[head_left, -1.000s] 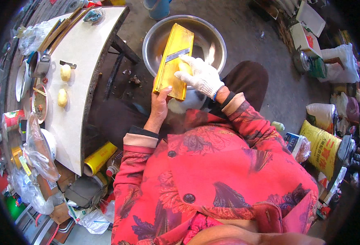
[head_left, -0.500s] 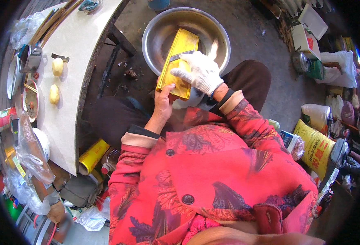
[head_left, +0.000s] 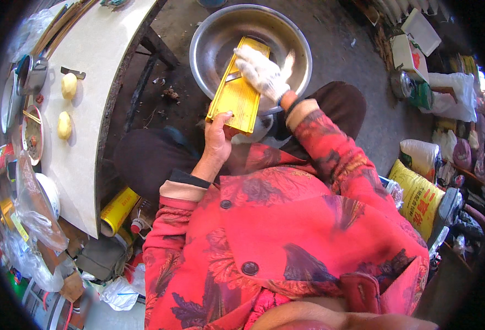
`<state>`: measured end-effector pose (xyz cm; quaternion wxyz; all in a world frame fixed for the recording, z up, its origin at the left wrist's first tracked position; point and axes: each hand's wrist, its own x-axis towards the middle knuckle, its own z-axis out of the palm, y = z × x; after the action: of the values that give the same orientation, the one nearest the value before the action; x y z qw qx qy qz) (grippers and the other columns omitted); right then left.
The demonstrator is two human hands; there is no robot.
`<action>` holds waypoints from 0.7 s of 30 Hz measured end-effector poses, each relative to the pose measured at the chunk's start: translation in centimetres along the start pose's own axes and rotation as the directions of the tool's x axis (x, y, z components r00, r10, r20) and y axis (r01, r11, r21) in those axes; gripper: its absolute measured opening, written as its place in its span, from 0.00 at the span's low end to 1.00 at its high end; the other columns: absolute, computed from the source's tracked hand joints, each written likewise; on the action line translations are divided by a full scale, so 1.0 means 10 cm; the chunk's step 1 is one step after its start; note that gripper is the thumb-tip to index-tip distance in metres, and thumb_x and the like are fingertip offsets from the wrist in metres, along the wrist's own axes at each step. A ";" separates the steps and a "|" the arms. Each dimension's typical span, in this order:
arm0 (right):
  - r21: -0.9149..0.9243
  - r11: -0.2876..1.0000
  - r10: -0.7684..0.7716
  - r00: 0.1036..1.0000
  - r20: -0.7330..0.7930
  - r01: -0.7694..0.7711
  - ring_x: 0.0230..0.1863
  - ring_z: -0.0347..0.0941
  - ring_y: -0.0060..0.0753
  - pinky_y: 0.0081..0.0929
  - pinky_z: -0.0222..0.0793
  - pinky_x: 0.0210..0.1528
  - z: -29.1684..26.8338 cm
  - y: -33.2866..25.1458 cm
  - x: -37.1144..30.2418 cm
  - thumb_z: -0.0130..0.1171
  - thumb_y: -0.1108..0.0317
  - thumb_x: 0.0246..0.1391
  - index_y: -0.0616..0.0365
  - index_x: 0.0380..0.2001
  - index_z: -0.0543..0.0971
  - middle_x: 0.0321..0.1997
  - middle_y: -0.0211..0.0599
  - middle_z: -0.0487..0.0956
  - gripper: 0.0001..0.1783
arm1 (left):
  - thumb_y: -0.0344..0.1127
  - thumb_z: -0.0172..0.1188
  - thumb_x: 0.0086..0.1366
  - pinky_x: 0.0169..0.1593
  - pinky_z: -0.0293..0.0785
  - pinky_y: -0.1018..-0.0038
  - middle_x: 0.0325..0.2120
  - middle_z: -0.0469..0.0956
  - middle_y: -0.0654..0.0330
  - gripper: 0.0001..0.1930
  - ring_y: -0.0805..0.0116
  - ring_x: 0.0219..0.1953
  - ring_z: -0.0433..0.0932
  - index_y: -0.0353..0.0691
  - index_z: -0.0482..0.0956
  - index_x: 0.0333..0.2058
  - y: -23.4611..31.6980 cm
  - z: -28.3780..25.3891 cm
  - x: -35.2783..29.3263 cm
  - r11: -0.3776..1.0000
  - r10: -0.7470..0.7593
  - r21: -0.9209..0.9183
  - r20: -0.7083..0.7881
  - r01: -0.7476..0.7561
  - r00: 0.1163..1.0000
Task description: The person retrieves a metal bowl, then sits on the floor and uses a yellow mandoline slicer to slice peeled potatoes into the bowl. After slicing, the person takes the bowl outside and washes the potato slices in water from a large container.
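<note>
gloved right hand (head_left: 260,72) has shifted farther up the yellow mandoline slicer (head_left: 234,104), which lies beneath it; palm hidden, cannot tell if it grips anything. left hand (head_left: 218,137) clasps the near end; long axis runs away from it, slanting rightward.

Coat (head_left: 295,234): red fabric, dark feathery leaf print, large round dark buttons (head_left: 249,268). Turned-back beige cuffs (head_left: 183,192); black inner sleeve edge (head_left: 192,178) at left wrist. Right hand (head_left: 262,76): white knitted glove (head_left: 258,70). Dark brown trousers (head_left: 339,99). Neck opening: bright pink-red, dark-patterned inner garment (head_left: 269,302).
</note>
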<state>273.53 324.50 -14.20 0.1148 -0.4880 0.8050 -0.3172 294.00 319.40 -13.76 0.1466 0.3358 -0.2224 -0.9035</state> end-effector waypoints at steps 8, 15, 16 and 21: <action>-0.134 0.990 0.066 0.986 0.156 -0.045 0.67 0.58 0.41 0.37 0.47 0.70 0.00 -0.01 0.06 0.40 0.50 0.64 0.46 0.57 0.71 0.64 0.38 0.67 0.24 | 0.32 0.55 0.58 0.42 0.81 0.65 0.44 0.76 0.57 0.23 0.64 0.43 0.79 0.40 0.67 0.53 0.01 0.04 -0.01 0.999 0.025 -0.033 -0.011 -0.025 1.000; 0.040 0.976 0.216 0.975 -0.043 -0.214 0.60 0.66 0.50 0.40 0.59 0.63 -0.02 0.02 0.17 0.49 0.54 0.60 0.53 0.49 0.76 0.57 0.46 0.72 0.20 | 0.32 0.55 0.59 0.47 0.77 0.62 0.45 0.75 0.59 0.22 0.63 0.46 0.77 0.38 0.69 0.53 0.03 0.03 -0.03 1.000 0.009 0.001 -0.043 -0.009 0.999; 0.019 0.977 0.214 0.976 -0.040 -0.213 0.60 0.65 0.50 0.38 0.59 0.63 -0.04 0.05 0.21 0.48 0.54 0.60 0.54 0.50 0.75 0.56 0.46 0.72 0.21 | 0.32 0.55 0.58 0.47 0.77 0.63 0.45 0.75 0.59 0.22 0.63 0.46 0.77 0.38 0.69 0.53 0.03 0.04 -0.04 1.000 0.025 0.007 -0.038 -0.024 0.999; -0.002 0.992 -0.123 0.988 0.093 0.124 0.61 0.64 0.50 0.38 0.57 0.64 -0.05 -0.33 -0.11 0.48 0.55 0.59 0.52 0.52 0.74 0.58 0.44 0.71 0.21 | 0.32 0.56 0.58 0.51 0.74 0.64 0.45 0.75 0.59 0.21 0.62 0.48 0.76 0.37 0.70 0.52 0.03 0.06 -0.04 0.998 0.033 -0.051 -0.051 -0.036 0.998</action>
<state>276.21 324.62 -11.87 0.1305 -0.5515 0.7683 -0.2977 293.98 319.47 -12.98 0.1765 0.3507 -0.2007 -0.8976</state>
